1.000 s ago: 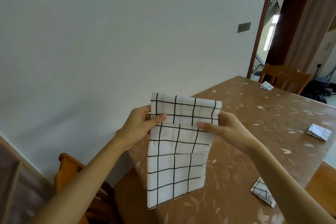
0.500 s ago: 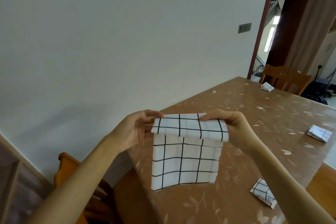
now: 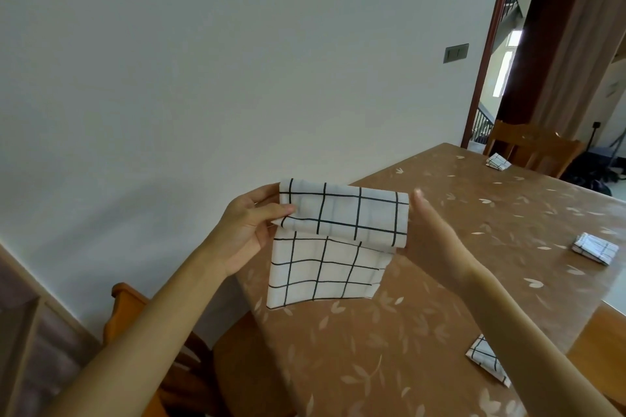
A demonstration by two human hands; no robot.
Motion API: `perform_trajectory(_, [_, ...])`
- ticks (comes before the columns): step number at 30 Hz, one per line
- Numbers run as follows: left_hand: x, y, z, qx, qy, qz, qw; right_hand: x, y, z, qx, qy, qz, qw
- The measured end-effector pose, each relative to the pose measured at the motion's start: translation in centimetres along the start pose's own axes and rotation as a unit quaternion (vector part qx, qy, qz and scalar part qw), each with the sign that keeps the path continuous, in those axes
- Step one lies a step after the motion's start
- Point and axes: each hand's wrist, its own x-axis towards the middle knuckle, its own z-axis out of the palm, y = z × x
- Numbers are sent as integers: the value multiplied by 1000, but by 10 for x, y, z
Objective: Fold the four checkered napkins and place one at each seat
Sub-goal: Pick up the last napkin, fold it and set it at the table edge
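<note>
A white napkin with a black grid (image 3: 338,237) hangs in the air over the table's left end, its top part folded forward over the rest. My left hand (image 3: 250,230) pinches its upper left corner between thumb and fingers. My right hand (image 3: 430,234) holds the folded right edge, fingers behind the cloth. Three folded checkered napkins lie on the brown table (image 3: 423,298): one at the far end (image 3: 498,161), one at the right edge (image 3: 595,248), one near me at the right (image 3: 487,362).
A wooden chair (image 3: 531,145) stands at the table's far end by the doorway. Another wooden chair (image 3: 135,311) sits against the white wall at the table's near left corner. Wooden floor shows at the right.
The napkin's top was folded down forward, so the hanging part got shorter. Both hands rose slightly and shifted to the fold's ends.
</note>
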Motion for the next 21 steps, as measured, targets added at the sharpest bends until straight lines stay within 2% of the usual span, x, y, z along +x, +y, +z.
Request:
perform_trajectory(4, [-1,1,2,0,19,12,1000,0,4,5,-116,45,-40,991])
perform_trajectory(7, [-2,1,3,28,35,38,998,1,5,4,-104,89,-60,989])
perform_trajectory(10, [-5,2,4,103,45,57,992,1,3,0,-97,118,-80,985])
perform_trajectory(14, [-16,-2,15,178,-41,29,983,2,-1,-3,-79,145,-91,982])
perform_trajectory(18, [-16,-10,20,214,-26,46,975,-1,-4,-7,-67,130,-95,985])
perform_trajectory(21, [-13,-9,21,213,-8,51,976,-6,-5,-10,-92,62,-72,991])
